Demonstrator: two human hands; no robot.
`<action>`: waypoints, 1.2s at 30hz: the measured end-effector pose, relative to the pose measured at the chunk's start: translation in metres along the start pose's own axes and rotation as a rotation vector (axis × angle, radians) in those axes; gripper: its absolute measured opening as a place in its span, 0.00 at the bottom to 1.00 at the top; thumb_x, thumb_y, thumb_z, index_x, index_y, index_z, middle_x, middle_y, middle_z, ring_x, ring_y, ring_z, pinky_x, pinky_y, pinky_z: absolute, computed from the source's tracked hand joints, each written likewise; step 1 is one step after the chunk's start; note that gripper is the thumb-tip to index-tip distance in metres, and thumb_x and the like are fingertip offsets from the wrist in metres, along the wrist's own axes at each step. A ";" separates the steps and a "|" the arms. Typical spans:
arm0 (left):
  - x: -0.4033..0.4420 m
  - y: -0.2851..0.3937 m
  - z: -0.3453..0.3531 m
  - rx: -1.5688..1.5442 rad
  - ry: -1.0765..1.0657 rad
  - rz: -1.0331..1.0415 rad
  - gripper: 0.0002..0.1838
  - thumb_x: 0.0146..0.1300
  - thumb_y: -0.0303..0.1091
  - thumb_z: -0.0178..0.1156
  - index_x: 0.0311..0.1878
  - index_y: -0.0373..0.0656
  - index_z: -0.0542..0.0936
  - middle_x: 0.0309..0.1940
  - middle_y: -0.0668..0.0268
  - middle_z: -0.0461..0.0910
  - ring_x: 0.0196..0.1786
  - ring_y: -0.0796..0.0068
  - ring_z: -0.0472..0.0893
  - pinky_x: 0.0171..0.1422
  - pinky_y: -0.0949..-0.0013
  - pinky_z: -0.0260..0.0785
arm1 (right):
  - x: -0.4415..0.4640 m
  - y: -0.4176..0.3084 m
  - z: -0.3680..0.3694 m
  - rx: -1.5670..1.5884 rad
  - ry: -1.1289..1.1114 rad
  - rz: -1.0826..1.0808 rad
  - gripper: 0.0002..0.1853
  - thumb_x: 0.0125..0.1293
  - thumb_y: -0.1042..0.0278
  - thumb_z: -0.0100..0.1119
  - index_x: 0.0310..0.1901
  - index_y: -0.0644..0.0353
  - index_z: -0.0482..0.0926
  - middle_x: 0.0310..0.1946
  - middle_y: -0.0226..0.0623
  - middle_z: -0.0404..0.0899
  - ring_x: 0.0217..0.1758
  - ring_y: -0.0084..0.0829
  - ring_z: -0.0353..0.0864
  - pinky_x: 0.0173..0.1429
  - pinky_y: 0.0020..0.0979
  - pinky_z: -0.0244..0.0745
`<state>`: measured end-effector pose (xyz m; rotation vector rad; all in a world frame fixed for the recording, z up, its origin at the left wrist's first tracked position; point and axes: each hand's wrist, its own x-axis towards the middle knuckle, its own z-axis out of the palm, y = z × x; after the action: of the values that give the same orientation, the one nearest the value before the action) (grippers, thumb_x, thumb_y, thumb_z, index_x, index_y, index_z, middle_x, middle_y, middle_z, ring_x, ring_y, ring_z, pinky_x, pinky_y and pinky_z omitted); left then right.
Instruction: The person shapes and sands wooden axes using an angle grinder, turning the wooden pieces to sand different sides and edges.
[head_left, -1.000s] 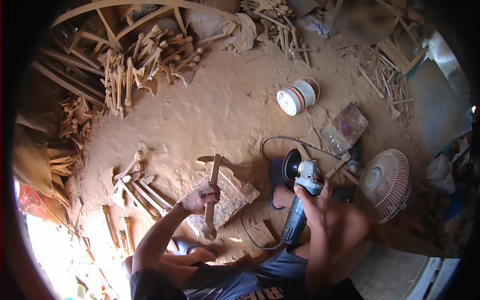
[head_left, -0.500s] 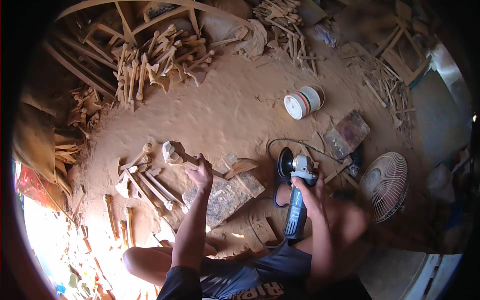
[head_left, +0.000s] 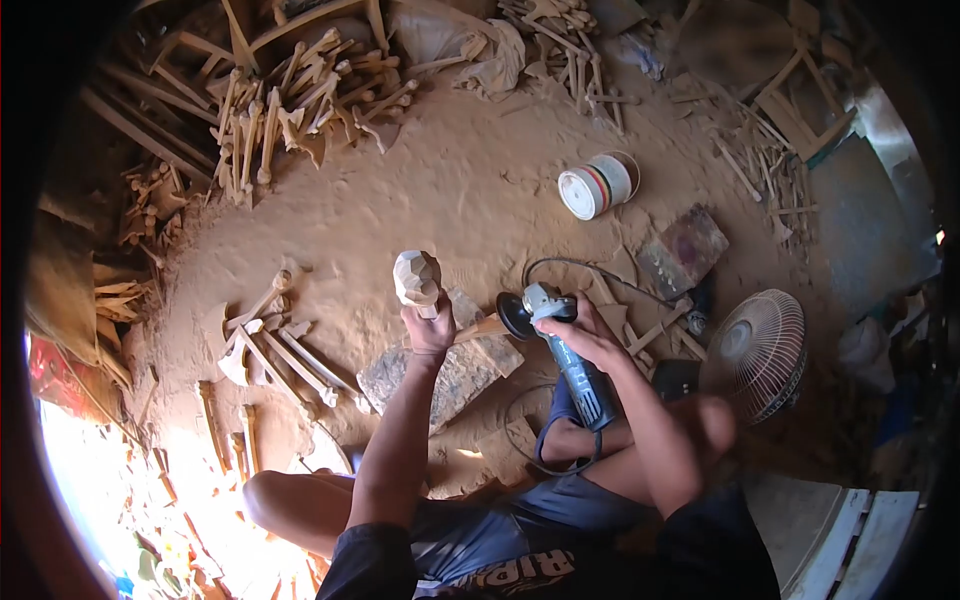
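Loose pieces (head_left: 272, 362) left of the block (head_left: 475, 368); heap (head_left: 300, 105) beyond it, to the left. Bucket (head_left: 600, 187) beyond it, to the right. Right of block: grinder (head_left: 578, 385) in right hand (head_left: 592, 336), then fan (head_left: 757, 350) farther out. Workpiece (head_left: 416, 279) in left hand (head_left: 430, 330).

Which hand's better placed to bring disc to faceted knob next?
Right, I'd say: the right hand grips the grinder, with the black disc on the side nearer the faceted knob. The left hand is occupied, gripping just below that knob.

Your left hand (head_left: 430, 330) grips a faceted-end piece (head_left: 417, 278), your right hand (head_left: 590, 338) an angle grinder (head_left: 582, 387); bucket (head_left: 598, 186) ahead, fan (head_left: 756, 350) right.
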<state>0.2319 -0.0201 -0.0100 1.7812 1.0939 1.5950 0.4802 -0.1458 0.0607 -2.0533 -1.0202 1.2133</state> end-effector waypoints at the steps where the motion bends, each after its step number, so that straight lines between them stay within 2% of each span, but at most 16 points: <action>1: -0.005 -0.004 -0.001 -0.009 -0.012 -0.017 0.12 0.71 0.30 0.62 0.29 0.39 0.74 0.19 0.66 0.74 0.23 0.71 0.76 0.29 0.61 0.66 | 0.002 0.005 0.003 0.000 -0.023 -0.010 0.56 0.50 0.36 0.77 0.71 0.69 0.66 0.64 0.59 0.77 0.68 0.50 0.80 0.69 0.44 0.76; 6: -0.011 -0.041 0.001 -0.049 -0.057 -0.108 0.15 0.72 0.31 0.63 0.28 0.42 0.74 0.17 0.71 0.74 0.20 0.78 0.74 0.26 0.68 0.64 | 0.007 0.017 0.008 -0.105 -0.054 -0.027 0.57 0.49 0.33 0.76 0.72 0.69 0.68 0.67 0.61 0.77 0.70 0.52 0.80 0.70 0.45 0.75; 7: -0.010 -0.045 0.002 -0.064 -0.057 -0.121 0.15 0.73 0.32 0.63 0.28 0.43 0.74 0.17 0.72 0.75 0.20 0.80 0.74 0.25 0.69 0.63 | 0.011 0.026 0.015 -0.089 0.029 -0.084 0.56 0.49 0.32 0.76 0.70 0.69 0.70 0.63 0.60 0.80 0.67 0.51 0.82 0.70 0.44 0.75; 8: -0.011 -0.049 0.000 -0.064 -0.079 -0.117 0.16 0.73 0.31 0.63 0.27 0.43 0.73 0.17 0.72 0.74 0.20 0.81 0.74 0.25 0.70 0.63 | 0.012 0.035 0.014 -0.051 -0.016 -0.051 0.56 0.49 0.31 0.76 0.70 0.70 0.70 0.63 0.60 0.81 0.67 0.51 0.82 0.69 0.44 0.76; 10: -0.009 -0.030 -0.004 -0.114 -0.124 -0.215 0.12 0.70 0.28 0.62 0.29 0.38 0.74 0.17 0.65 0.75 0.21 0.71 0.76 0.28 0.64 0.65 | 0.013 0.025 0.006 0.034 -0.101 -0.001 0.56 0.49 0.31 0.75 0.69 0.71 0.72 0.61 0.59 0.82 0.65 0.50 0.83 0.68 0.43 0.76; 11: -0.007 -0.025 -0.002 -0.165 -0.097 -0.249 0.13 0.70 0.29 0.62 0.28 0.39 0.74 0.16 0.66 0.74 0.20 0.72 0.75 0.26 0.65 0.64 | 0.035 0.060 0.020 0.043 -0.043 0.050 0.52 0.50 0.32 0.76 0.65 0.70 0.76 0.57 0.55 0.84 0.62 0.47 0.85 0.65 0.43 0.78; 13: -0.008 -0.024 0.002 -0.264 -0.042 -0.321 0.15 0.71 0.31 0.62 0.26 0.40 0.73 0.15 0.69 0.73 0.17 0.76 0.72 0.24 0.67 0.62 | 0.040 0.068 0.029 0.150 -0.040 0.154 0.45 0.51 0.33 0.76 0.59 0.67 0.81 0.51 0.51 0.86 0.58 0.45 0.87 0.62 0.43 0.80; 15: -0.005 -0.025 0.001 -0.259 -0.077 -0.329 0.17 0.72 0.32 0.62 0.26 0.41 0.72 0.15 0.70 0.73 0.18 0.78 0.72 0.23 0.68 0.62 | 0.040 0.066 0.021 0.306 -0.109 0.148 0.33 0.53 0.40 0.78 0.48 0.64 0.87 0.39 0.43 0.88 0.44 0.38 0.89 0.50 0.39 0.83; 18: 0.002 -0.033 0.000 -0.251 -0.092 -0.335 0.17 0.72 0.32 0.61 0.26 0.40 0.70 0.16 0.70 0.72 0.18 0.80 0.71 0.22 0.69 0.61 | 0.036 0.066 0.011 0.294 -0.076 0.125 0.23 0.59 0.48 0.78 0.44 0.61 0.86 0.28 0.36 0.85 0.25 0.30 0.85 0.29 0.34 0.83; 22: 0.005 -0.029 0.004 -0.324 -0.064 -0.412 0.17 0.72 0.33 0.60 0.27 0.42 0.68 0.18 0.72 0.67 0.17 0.82 0.67 0.19 0.72 0.57 | 0.047 0.106 0.023 0.456 -0.086 0.233 0.23 0.60 0.48 0.77 0.44 0.61 0.85 0.29 0.38 0.86 0.26 0.31 0.86 0.29 0.35 0.84; 28: 0.006 -0.031 0.006 -0.327 -0.054 -0.329 0.18 0.73 0.30 0.58 0.25 0.43 0.66 0.15 0.73 0.65 0.16 0.84 0.62 0.17 0.73 0.53 | 0.072 0.164 0.052 0.684 -0.355 0.461 0.25 0.65 0.42 0.71 0.47 0.59 0.84 0.30 0.40 0.85 0.25 0.33 0.86 0.30 0.36 0.84; 31: 0.008 -0.029 0.006 -0.361 -0.054 -0.371 0.19 0.72 0.28 0.58 0.24 0.45 0.64 0.14 0.74 0.63 0.15 0.85 0.60 0.17 0.74 0.52 | 0.074 0.175 0.059 0.697 -0.350 0.446 0.27 0.67 0.40 0.68 0.50 0.59 0.82 0.30 0.40 0.84 0.26 0.34 0.86 0.31 0.37 0.84; 32: 0.007 -0.035 0.007 -0.315 -0.030 -0.305 0.19 0.72 0.28 0.59 0.25 0.45 0.64 0.15 0.74 0.63 0.15 0.85 0.59 0.17 0.74 0.52 | 0.075 0.177 0.059 0.731 -0.352 0.443 0.27 0.67 0.39 0.68 0.50 0.59 0.82 0.31 0.41 0.84 0.27 0.34 0.86 0.31 0.37 0.84; 34: 0.006 -0.031 0.009 -0.331 -0.007 -0.318 0.19 0.71 0.28 0.59 0.25 0.46 0.63 0.15 0.74 0.62 0.16 0.85 0.59 0.17 0.74 0.52 | 0.072 0.179 0.058 0.790 -0.362 0.448 0.28 0.68 0.39 0.67 0.51 0.58 0.81 0.32 0.41 0.84 0.27 0.35 0.86 0.31 0.37 0.84; 36: 0.006 -0.030 0.008 -0.313 -0.017 -0.325 0.19 0.71 0.29 0.60 0.26 0.46 0.63 0.16 0.74 0.62 0.16 0.85 0.60 0.17 0.74 0.52 | 0.076 0.180 0.058 0.776 -0.428 0.454 0.31 0.65 0.34 0.66 0.52 0.56 0.81 0.33 0.40 0.83 0.28 0.34 0.86 0.32 0.37 0.85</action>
<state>0.2327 0.0021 -0.0324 1.3364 1.0023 1.4568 0.5120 -0.1817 -0.1371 -1.4506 -0.1423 1.9518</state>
